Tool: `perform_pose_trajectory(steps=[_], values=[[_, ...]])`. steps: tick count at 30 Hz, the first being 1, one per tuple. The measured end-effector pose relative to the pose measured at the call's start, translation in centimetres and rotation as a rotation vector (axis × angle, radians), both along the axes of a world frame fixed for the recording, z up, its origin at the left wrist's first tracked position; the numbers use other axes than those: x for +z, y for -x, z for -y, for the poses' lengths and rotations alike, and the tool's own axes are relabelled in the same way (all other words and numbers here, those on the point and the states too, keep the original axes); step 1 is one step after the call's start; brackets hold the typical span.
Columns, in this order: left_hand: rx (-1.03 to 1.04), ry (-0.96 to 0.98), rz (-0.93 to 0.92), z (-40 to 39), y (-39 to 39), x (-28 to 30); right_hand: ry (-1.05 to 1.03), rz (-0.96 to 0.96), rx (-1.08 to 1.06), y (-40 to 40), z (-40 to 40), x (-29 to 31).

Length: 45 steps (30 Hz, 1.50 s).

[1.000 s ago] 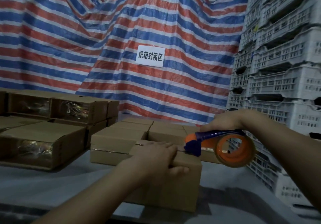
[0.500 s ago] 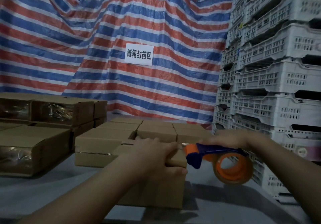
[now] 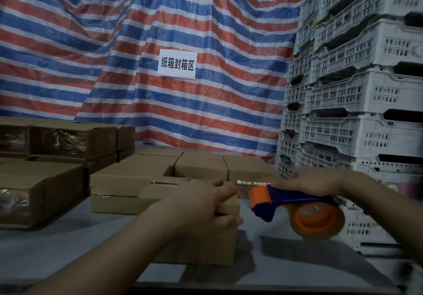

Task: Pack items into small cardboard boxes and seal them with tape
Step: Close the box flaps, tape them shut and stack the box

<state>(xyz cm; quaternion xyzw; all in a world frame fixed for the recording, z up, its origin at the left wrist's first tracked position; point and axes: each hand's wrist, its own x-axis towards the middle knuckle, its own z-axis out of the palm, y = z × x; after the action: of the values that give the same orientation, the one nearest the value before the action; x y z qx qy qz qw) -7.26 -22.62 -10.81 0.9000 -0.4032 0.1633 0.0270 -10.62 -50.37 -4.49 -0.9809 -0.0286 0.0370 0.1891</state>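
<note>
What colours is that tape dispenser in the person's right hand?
Head view: the handheld tape dispenser has a dark blue frame with orange roller and spool.

Landmark: near box, on the table, centre front.
Left hand lies on top of near box, thumb over its right face.
Tape dispenser just right of near box, held above the table by right hand.
Group of boxes directly behind near box.
Stacked boxes left of near box and further back.
Crate stack right of near box, beyond the table.
Tarp hangs behind everything; paper sign on it, above near box.
</note>
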Motion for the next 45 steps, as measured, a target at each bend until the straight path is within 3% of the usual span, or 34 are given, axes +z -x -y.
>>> perform_pose_trajectory(steps=[2,4,5,6,12,17,23,24,28,31,35,39,45], values=[[-0.009,0.008,0.015,0.0,0.0,0.1,0.369,0.106,0.024,-0.9,-2.0,0.1],[-0.005,0.005,0.009,0.0,0.1,0.2,0.942,0.203,-0.020,-1.5,-4.4,-0.1],[0.002,-0.001,0.007,0.0,0.1,0.2,1.117,0.223,-0.021,-1.6,-5.1,-0.8],[0.009,-0.010,0.002,0.1,0.2,0.2,1.164,0.241,-0.011,-1.8,-5.2,-1.8],[-0.008,-0.007,0.005,0.4,0.5,0.3,0.892,0.619,-0.244,-0.6,-3.0,-7.8],[-0.023,-0.001,0.033,0.4,0.4,0.2,0.766,0.658,-0.437,-0.3,-2.4,-12.6],[-0.032,-0.003,0.042,0.4,0.5,0.2,0.505,0.645,-0.440,-0.2,-3.5,-10.3],[-0.030,-0.003,0.037,0.4,0.5,0.3,0.342,0.658,-0.384,-0.5,-4.4,-9.2],[-0.021,-0.005,0.035,0.4,0.5,0.3,-0.848,0.465,-0.215,-2.6,-9.3,-5.5],[-0.005,0.051,0.049,0.2,0.2,0.2,-1.165,0.325,-0.158,-3.4,-13.1,-6.4],[0.020,0.082,0.090,0.4,0.1,-0.3,-1.338,0.305,-0.084,-3.4,-14.1,-8.4],[0.001,0.145,0.030,0.3,0.3,-0.2,-1.322,0.313,-0.077,-2.7,-13.6,-9.4],[-0.051,0.524,-0.045,-4.1,1.0,-0.2,-1.294,0.244,-0.165,-0.7,-13.4,-10.3]])
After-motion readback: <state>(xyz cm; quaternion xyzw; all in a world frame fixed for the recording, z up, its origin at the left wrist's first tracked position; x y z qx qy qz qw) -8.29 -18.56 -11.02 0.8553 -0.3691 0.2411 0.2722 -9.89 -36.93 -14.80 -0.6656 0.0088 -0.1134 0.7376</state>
